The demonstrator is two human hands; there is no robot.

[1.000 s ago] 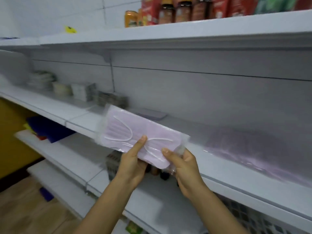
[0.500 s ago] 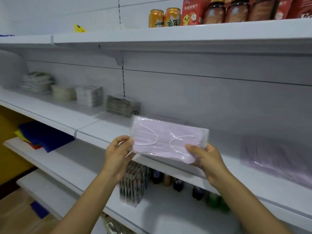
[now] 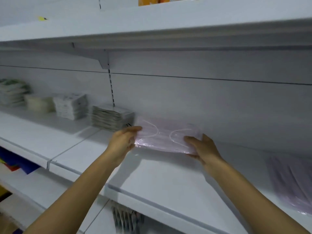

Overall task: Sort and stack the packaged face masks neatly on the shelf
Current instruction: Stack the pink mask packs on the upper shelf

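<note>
The white shelf (image 3: 160,179) runs across the view, with an upper shelf (image 3: 168,22) overhanging it. At the far right of the shelf lies a loose pile of purple masks (image 3: 290,179), blurred and not squared up. Along the left stand four stacks of packets (image 3: 70,105), the nearest being a grey stack (image 3: 109,119). The pack of masks (image 3: 165,137), pale pink in clear wrap with white ear loops showing, is held flat and low at the back of the shelf, just beside the grey stack and well apart from the purple pile (whether its underside touches the shelf cannot be told). The left hand (image 3: 123,142) pinches its left end; the right hand (image 3: 204,149) pinches its right end, thumb on top and fingers beneath. Judged step: placement of this pack to start a new stack. The next move calls for lowering it square to the neighbouring stack, then letting go with both hands. No brand, label or writing is legible; print on the packets is blurred.
</note>
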